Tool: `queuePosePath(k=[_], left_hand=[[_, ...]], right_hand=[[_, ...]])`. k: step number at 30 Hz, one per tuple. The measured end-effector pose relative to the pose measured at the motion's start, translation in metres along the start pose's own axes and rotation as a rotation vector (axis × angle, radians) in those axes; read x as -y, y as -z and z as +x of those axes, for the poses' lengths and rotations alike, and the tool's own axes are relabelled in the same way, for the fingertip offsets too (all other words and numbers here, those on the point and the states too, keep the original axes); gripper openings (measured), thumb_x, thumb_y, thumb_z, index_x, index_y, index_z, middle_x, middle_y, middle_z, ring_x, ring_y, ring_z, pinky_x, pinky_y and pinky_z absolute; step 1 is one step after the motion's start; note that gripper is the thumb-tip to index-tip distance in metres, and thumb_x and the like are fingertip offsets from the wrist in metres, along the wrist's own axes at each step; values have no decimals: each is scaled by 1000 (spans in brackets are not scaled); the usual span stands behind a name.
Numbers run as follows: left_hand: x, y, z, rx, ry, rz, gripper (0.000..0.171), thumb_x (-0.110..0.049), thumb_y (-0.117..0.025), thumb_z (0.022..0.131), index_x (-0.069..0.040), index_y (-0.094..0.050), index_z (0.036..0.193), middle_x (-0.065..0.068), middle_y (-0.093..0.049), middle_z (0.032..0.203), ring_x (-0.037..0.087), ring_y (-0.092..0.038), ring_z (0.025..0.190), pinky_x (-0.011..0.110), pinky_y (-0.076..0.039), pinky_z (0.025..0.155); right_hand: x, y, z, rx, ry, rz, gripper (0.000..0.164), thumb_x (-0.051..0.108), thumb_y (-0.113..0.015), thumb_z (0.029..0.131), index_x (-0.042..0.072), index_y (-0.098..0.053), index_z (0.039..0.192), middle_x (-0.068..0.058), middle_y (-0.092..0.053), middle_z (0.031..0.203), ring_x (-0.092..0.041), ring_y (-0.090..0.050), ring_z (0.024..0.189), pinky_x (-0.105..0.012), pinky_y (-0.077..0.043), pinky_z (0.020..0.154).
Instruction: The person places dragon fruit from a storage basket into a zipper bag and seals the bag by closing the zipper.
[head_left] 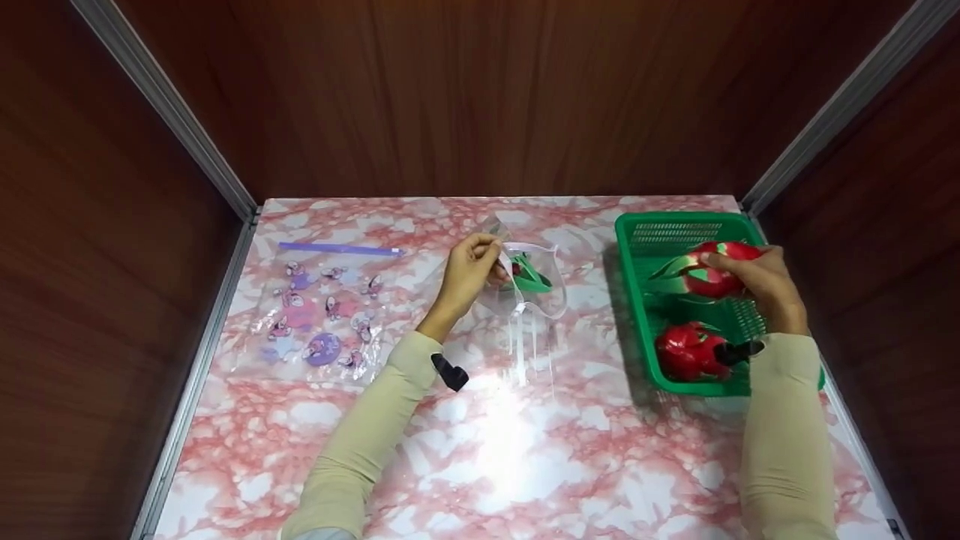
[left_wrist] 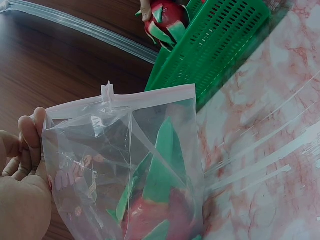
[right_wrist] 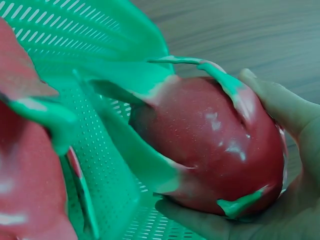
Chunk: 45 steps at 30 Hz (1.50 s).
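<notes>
My left hand [head_left: 470,271] pinches the top edge of a clear zip bag [left_wrist: 90,145] with a pale pink slider strip. Inside that bag sits a red dragon fruit [left_wrist: 157,215] with green leaf tips pointing up toward the opening. Over at the right, my right hand [head_left: 765,285] grips another dragon fruit [right_wrist: 215,135], thumb on one side and fingers beneath. This fruit is at the upper part of the green basket [head_left: 634,322]. A further dragon fruit [head_left: 686,352] lies in the basket's near end, partly behind the wrist strap.
A flat, printed zip bag [head_left: 322,315] with a purple slider strip [head_left: 341,249] lies on the left of the red-and-white marbled table [head_left: 300,465]. Dark wooden panels [head_left: 480,97] rise behind and on both sides, with metal rails [head_left: 187,127] at the corners.
</notes>
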<state>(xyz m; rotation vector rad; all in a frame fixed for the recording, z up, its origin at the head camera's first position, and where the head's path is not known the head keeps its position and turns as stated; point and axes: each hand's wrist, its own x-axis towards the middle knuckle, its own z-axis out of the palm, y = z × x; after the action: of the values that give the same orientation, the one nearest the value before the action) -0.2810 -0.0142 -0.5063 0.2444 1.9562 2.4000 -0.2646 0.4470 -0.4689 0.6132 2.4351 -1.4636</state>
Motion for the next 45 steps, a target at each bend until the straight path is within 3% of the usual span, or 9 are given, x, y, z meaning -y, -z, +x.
queuePosePath(k=[4, 9, 15, 19, 23, 27, 32, 37, 45], left_hand=[[0, 0, 1, 2, 4, -1, 29, -7, -57, 110, 16, -60, 128, -1, -68, 72, 7, -65, 57, 23, -61, 57], [0, 0, 1, -2, 13, -6, 26, -6, -57, 110, 14, -60, 126, 0, -68, 73, 7, -65, 57, 23, -62, 58], [-1, 0, 1, 4, 23, -18, 26, -6, -57, 110, 13, -60, 127, 0, -68, 74, 8, -65, 58, 25, -64, 61], [-1, 0, 1, 4, 16, -15, 25, -7, -57, 110, 12, -61, 126, 1, -68, 74, 9, -66, 58, 31, -66, 65], [-1, 0, 3, -1, 9, -7, 26, -8, -57, 110, 12, -62, 125, 0, -68, 73, 9, -67, 58, 28, -63, 61], [-2, -1, 6, -16, 5, -8, 26, -9, -57, 110, 12, -62, 125, 0, -68, 71, 8, -68, 57, 21, -54, 52], [-1, -1, 11, -27, 15, -44, 23, -6, -57, 109, 12, -63, 124, 0, -68, 71, 9, -67, 57, 23, -60, 56], [-3, 0, 14, -25, 38, -83, 23, -4, -57, 109, 12, -62, 124, 1, -66, 73, 9, -65, 58, 23, -62, 61], [-6, 1, 16, -31, 42, -16, 25, -4, -63, 105, 11, -65, 125, 0, -68, 82, 6, -61, 59, 18, -57, 58]], right_hand=[[-2, -1, 0, -31, 21, 11, 121, 62, -72, 95, 6, 6, 168, -24, -19, 171, -26, -43, 133, -26, -54, 102], [-1, -1, -1, -52, 63, 40, 113, 60, -71, 96, 7, -4, 169, -21, -27, 167, -20, -47, 124, -11, -54, 80], [4, -3, -4, -117, 77, 97, 107, 57, -75, 95, 8, -13, 167, -12, -39, 154, -14, -51, 115, -12, -57, 80], [7, -4, -5, -133, 84, 131, 108, 57, -76, 94, 10, -14, 168, -14, -36, 158, -13, -52, 115, -11, -57, 78], [8, -5, -6, -132, 76, 148, 112, 61, -77, 91, 12, -12, 169, -14, -35, 159, -13, -52, 115, -11, -58, 78], [9, -8, -7, -138, 81, 211, 110, 56, -80, 91, 12, -15, 168, -4, -45, 142, -11, -55, 109, -14, -60, 77], [13, -15, -6, -147, 74, 372, 97, 43, -86, 89, 17, -25, 160, 7, -45, 124, -12, -57, 104, -17, -62, 71], [14, -21, -5, -163, 77, 453, 91, 38, -88, 88, 20, -28, 154, 7, -45, 123, -11, -58, 103, -18, -62, 72], [18, -24, -6, -205, 75, 564, 85, 32, -89, 88, 21, -32, 150, 7, -44, 129, -10, -56, 107, -16, -61, 71]])
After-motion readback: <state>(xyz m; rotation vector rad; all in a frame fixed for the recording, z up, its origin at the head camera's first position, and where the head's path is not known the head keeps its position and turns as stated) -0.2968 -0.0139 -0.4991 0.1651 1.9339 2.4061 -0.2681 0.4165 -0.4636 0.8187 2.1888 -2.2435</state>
